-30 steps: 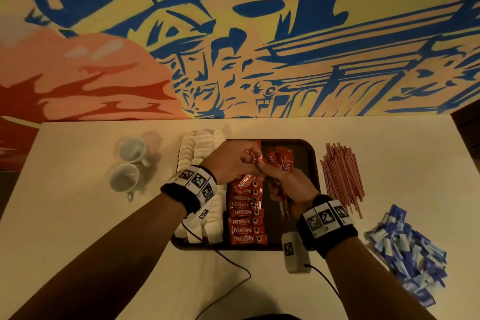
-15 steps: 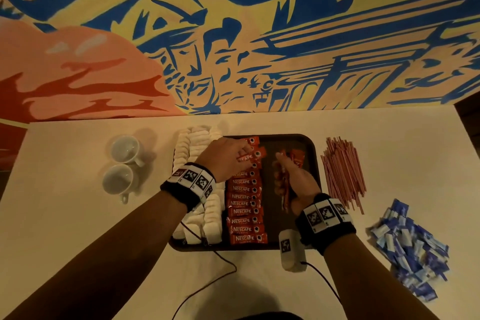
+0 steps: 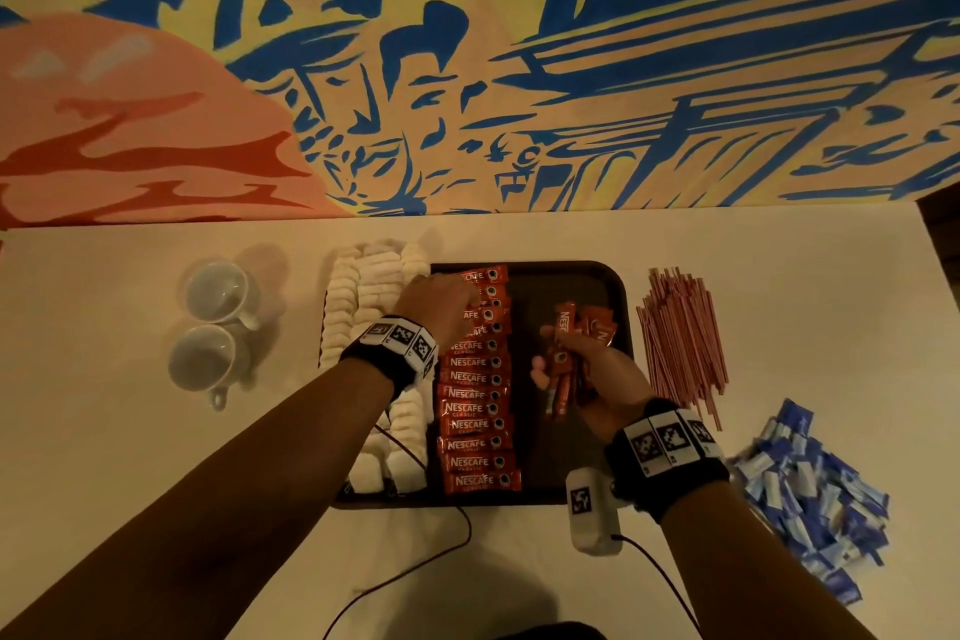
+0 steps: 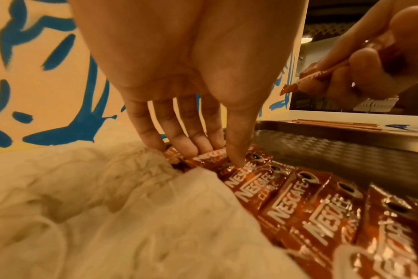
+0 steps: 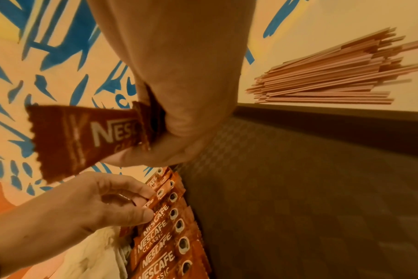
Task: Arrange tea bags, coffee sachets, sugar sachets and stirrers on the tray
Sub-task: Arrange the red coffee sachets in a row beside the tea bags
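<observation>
A dark tray (image 3: 618, 286) sits on the pale bench (image 3: 779, 276), close to a wall painted blue, yellow and orange.

On the left side of the tray lie white tea bags (image 3: 363, 286) in rows. Just beside them runs a long row of red coffee sachets (image 3: 475, 411), each one overlapping the next, from the near edge of the tray up to the far edge.

The left hand (image 3: 436, 299) reaches down to the far end of that row. Its fingers (image 4: 191, 145) are nearly straight and spread a little, and their tips touch the top sachets. In the right wrist view the thumb and a finger look like they pinch 1 sachet's edge, but I cannot tell for sure.

The right hand (image 3: 602, 374) hovers over the bare middle of the tray. Its fingers are curled round a bunch of coffee sachets (image 3: 563, 353), and the ends stick out past the hand.

The stirrers (image 3: 680, 338) lie in a pile on the bench, just right of the tray. The blue sugar sachets (image 3: 810, 489) are in a heap on the bench, nearer the person and further right.

2 white cups (image 3: 213, 322) stand on the bench to the left of the tray, touching each other.
</observation>
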Motion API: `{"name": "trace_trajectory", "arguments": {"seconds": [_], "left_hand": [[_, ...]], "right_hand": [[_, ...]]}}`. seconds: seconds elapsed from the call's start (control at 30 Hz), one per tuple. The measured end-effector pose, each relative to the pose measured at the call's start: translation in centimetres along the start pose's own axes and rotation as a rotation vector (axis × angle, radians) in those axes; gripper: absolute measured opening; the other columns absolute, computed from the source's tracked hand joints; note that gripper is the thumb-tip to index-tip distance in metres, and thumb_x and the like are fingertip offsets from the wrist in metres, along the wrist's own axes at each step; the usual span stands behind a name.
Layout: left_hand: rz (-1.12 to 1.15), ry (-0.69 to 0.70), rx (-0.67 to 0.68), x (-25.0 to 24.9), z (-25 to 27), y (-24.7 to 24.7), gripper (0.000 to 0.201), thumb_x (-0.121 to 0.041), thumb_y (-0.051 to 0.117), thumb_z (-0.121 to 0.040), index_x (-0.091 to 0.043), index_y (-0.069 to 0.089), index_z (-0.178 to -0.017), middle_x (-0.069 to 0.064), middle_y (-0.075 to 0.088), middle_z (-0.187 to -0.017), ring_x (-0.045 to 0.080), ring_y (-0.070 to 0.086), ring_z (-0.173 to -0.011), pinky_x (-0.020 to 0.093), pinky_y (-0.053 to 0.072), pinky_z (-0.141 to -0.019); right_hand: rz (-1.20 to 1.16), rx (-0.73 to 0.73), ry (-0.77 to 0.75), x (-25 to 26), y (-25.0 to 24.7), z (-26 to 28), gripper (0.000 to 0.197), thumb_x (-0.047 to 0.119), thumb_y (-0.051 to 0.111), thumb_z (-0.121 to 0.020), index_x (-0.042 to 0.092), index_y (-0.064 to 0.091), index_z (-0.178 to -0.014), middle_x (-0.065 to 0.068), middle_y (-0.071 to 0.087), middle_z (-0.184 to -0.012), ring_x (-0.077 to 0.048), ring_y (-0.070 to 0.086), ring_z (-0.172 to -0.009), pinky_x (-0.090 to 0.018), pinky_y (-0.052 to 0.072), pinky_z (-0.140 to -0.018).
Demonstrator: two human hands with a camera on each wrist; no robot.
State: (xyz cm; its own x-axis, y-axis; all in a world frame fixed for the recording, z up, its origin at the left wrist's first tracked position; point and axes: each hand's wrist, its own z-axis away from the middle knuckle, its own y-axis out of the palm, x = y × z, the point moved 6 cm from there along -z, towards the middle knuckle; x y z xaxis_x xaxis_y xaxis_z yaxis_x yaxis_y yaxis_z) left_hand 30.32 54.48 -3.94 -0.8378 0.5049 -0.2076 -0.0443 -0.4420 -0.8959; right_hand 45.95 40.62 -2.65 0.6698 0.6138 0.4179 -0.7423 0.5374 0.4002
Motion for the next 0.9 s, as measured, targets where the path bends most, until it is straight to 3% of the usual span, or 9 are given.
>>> {"name": "trace_trajectory", "arguments": {"seconds": [0.13, 0.27, 0.37, 0.43, 0.53, 0.67, 0.8, 0.9], "left_hand": [[-0.010, 0.006, -0.015, 0.0, -0.2, -0.3, 0.034, -0.033, 0.065, -0.095, -0.023, 0.061, -0.127, 0.000, 0.061, -0.128, 0.025, 0.054, -0.120, 0.041, 0.040, -0.104], [0.086, 0.010, -0.040, -0.2, 0.3, -1.0, 0.038, -0.039, 0.067, -0.094, -0.024, 0.062, -0.128, -0.002, 0.059, -0.126, 0.021, 0.053, -0.120, 0.037, 0.042, -0.101], [0.450, 0.014, -0.057, -1.0, 1.5, -2.0, 0.029, -0.044, 0.066, -0.094, -0.025, 0.071, -0.114, -0.010, 0.068, -0.113, 0.009, 0.062, -0.104, 0.030, 0.049, -0.091], [0.728, 0.035, -0.015, -1.8, 2.3, -2.4, 0.027, -0.044, 0.062, -0.097, -0.023, 0.073, -0.111, -0.012, 0.072, -0.103, 0.004, 0.066, -0.092, 0.031, 0.054, -0.087], [0.929, 0.027, 0.109, -2.7, 3.4, -2.2, 0.028, -0.038, 0.063, -0.098, -0.019, 0.072, -0.116, -0.005, 0.074, -0.103, 0.010, 0.072, -0.084, 0.032, 0.061, -0.078], [1.090, -0.049, 0.104, -2.6, 4.2, -1.7, 0.031, -0.027, 0.071, -0.093, -0.013, 0.068, -0.121, 0.001, 0.072, -0.107, 0.012, 0.072, -0.086, 0.030, 0.061, -0.073], [1.314, -0.124, 0.095, -2.2, 5.1, -2.1, 0.013, -0.014, 0.071, -0.093, -0.007, 0.072, -0.104, 0.004, 0.072, -0.080, 0.014, 0.069, -0.072, 0.025, 0.058, -0.067], [1.423, -0.219, 0.039, -1.6, 5.7, -2.4, 0.006, -0.006, 0.068, -0.093, -0.002, 0.070, -0.096, 0.011, 0.072, -0.077, 0.018, 0.071, -0.069, 0.027, 0.061, -0.066]], "right_hand": [[0.026, -0.004, -0.046, 0.1, 0.2, -0.3, 0.033, 0.015, 0.061, -0.099, -0.003, 0.060, -0.126, -0.018, 0.062, -0.092, -0.026, 0.066, -0.073, -0.034, 0.060, -0.061], [0.063, -0.024, -0.080, -0.1, 0.0, -0.1, 0.024, 0.015, 0.068, -0.095, 0.001, 0.066, -0.115, -0.015, 0.071, -0.092, -0.026, 0.069, -0.079, -0.038, 0.061, -0.070], [0.116, -0.044, -0.089, -0.2, 0.1, 0.1, 0.026, 0.022, 0.072, -0.092, 0.004, 0.067, -0.111, -0.014, 0.071, -0.091, -0.022, 0.066, -0.070, -0.034, 0.056, -0.066], [0.246, -0.092, -0.090, -0.2, 0.1, 0.3, 0.033, 0.028, 0.075, -0.089, 0.004, 0.068, -0.110, -0.011, 0.071, -0.084, -0.019, 0.064, -0.063, -0.031, 0.054, -0.062], [0.394, -0.087, -0.135, -0.3, 0.9, 0.7, 0.031, 0.030, 0.076, -0.087, 0.007, 0.069, -0.107, -0.008, 0.072, -0.081, -0.017, 0.064, -0.061, -0.029, 0.054, -0.060], [0.516, -0.005, -0.167, -0.3, 2.2, 1.7, 0.025, 0.021, 0.078, -0.086, 0.005, 0.070, -0.103, -0.006, 0.071, -0.080, -0.014, 0.063, -0.061, -0.024, 0.053, -0.055], [0.601, 0.051, -0.131, -0.5, 2.0, 2.3, 0.024, 0.017, 0.080, -0.084, 0.003, 0.070, -0.101, -0.006, 0.070, -0.082, -0.013, 0.060, -0.064, -0.023, 0.052, -0.058], [0.543, 0.004, -0.167, 0.0, 1.6, 2.5, 0.026, 0.019, 0.077, -0.087, 0.003, 0.071, -0.107, -0.005, 0.072, -0.085, -0.011, 0.056, -0.063, -0.022, 0.049, -0.056]]}}
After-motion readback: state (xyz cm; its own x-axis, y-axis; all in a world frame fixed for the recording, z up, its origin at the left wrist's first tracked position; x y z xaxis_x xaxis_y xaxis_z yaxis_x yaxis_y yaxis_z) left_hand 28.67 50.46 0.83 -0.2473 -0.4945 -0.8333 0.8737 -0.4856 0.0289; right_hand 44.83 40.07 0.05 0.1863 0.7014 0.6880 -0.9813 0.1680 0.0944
